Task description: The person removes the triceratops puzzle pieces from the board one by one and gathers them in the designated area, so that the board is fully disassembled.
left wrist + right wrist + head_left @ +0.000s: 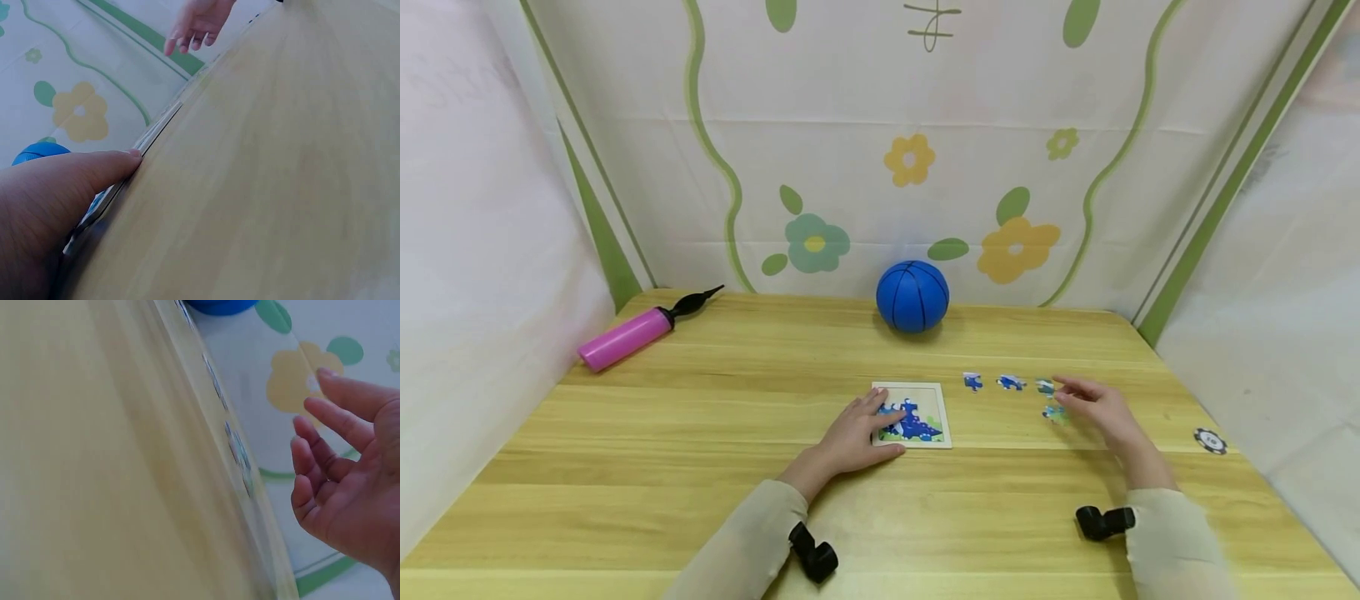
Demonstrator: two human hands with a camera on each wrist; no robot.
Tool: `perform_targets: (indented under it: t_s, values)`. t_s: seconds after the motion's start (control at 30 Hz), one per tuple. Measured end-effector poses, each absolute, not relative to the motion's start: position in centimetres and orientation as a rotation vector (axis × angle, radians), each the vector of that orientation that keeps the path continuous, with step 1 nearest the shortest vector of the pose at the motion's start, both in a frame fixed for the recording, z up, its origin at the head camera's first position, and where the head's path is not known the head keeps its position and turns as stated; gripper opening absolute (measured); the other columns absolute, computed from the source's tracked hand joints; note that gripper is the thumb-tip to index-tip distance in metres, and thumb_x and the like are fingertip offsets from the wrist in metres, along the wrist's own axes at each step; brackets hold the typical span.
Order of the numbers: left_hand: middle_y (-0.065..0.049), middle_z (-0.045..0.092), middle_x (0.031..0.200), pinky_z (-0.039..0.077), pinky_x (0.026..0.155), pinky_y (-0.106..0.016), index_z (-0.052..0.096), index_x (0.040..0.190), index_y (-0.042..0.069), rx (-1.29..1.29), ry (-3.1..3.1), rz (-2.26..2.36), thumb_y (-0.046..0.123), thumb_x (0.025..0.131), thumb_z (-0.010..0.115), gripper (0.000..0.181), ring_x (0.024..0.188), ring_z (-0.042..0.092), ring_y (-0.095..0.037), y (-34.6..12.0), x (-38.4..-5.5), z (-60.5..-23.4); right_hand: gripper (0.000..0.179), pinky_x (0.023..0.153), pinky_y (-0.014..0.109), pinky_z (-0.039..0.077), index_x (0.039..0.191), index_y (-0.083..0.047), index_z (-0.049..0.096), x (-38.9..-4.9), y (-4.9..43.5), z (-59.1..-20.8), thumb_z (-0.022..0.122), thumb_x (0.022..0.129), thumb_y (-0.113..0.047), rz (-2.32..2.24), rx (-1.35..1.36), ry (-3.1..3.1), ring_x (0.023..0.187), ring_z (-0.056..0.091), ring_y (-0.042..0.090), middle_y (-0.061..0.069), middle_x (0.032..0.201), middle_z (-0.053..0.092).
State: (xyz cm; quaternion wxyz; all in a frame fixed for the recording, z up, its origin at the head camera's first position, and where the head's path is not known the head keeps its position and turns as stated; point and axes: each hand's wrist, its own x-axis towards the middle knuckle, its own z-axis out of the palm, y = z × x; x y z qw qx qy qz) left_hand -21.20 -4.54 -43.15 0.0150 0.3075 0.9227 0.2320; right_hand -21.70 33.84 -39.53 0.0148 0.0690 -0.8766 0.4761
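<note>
A small square jigsaw tray [947, 418] with a pale border lies on the table, partly filled with blue dinosaur pieces [916, 427]. My left hand [859, 433] rests on its left side with the fingers spread, covering part of the picture. In the left wrist view the thumb [106, 169] lies along the tray's edge. Several loose jigsaw pieces [1011, 382] are to the right of the tray. Over the rightmost ones, a green-blue piece [1055, 413] among them, hovers my right hand [1105, 418]. Its fingers are loosely bent with nothing between them, as the right wrist view shows.
A blue ball [913, 297] sits at the back of the table. The pink hand pump [627, 339] with a black nozzle lies at the far left. Near the right edge is a black-and-white poker chip [1211, 441]. Flower-printed curtains [850, 125] enclose the table's back and sides.
</note>
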Motion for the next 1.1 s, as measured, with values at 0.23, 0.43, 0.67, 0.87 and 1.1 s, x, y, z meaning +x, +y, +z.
perform_targets:
  t_s: [0.23,0.43,0.67,0.87,1.1]
  values:
    - [-0.012,0.019,0.140,0.010,0.100,-0.041,0.044,0.129,0.022,0.963,2.868,0.731,0.053,0.080,0.049,0.059,0.128,0.008,-0.023,-4.5,-21.1,-43.0,0.049,0.069,0.032,0.045,0.121,0.006,0.046,-22.5,29.5,-39.0,0.057,0.084,-0.024,1.655,0.316,-2.635,0.080,0.050,0.010,0.008,0.097,0.053]
    - [-0.012,0.019,0.140,0.010,0.100,-0.041,0.044,0.128,0.021,0.967,2.871,0.723,0.052,0.080,0.050,0.058,0.128,0.009,-0.023,-4.6,-21.3,-42.9,0.047,0.069,0.031,0.044,0.119,0.007,0.047,-23.5,25.5,-39.4,0.059,0.083,-0.020,1.781,0.413,-2.592,0.082,0.048,0.016,0.016,0.099,0.052]
    - [-0.012,0.020,0.140,0.011,0.100,-0.041,0.044,0.128,0.021,0.967,2.871,0.721,0.052,0.079,0.050,0.058,0.128,0.010,-0.024,-4.5,-21.3,-43.0,0.043,0.073,0.028,0.042,0.117,0.004,0.051,-24.1,21.7,-39.9,0.061,0.081,-0.017,1.806,0.418,-2.650,0.087,0.049,0.021,0.015,0.100,0.055]
    - [-0.012,0.020,0.140,0.011,0.100,-0.042,0.044,0.128,0.021,0.955,2.871,0.724,0.052,0.080,0.050,0.058,0.128,0.009,-0.024,-4.5,-21.3,-42.8,0.038,0.076,0.030,0.042,0.115,0.001,0.054,-24.3,19.0,-40.9,0.060,0.081,-0.015,1.651,0.498,-2.756,0.087,0.052,0.020,0.010,0.098,0.059]
    - [-0.012,0.020,0.139,0.011,0.100,-0.043,0.044,0.128,0.021,0.971,2.862,0.725,0.052,0.080,0.050,0.057,0.128,0.009,-0.024,-4.6,-21.2,-42.8,0.034,0.075,0.031,0.041,0.110,-0.003,0.059,-23.7,17.0,-42.0,0.063,0.079,-0.014,1.541,0.539,-2.807,0.085,0.050,0.019,0.006,0.096,0.057]
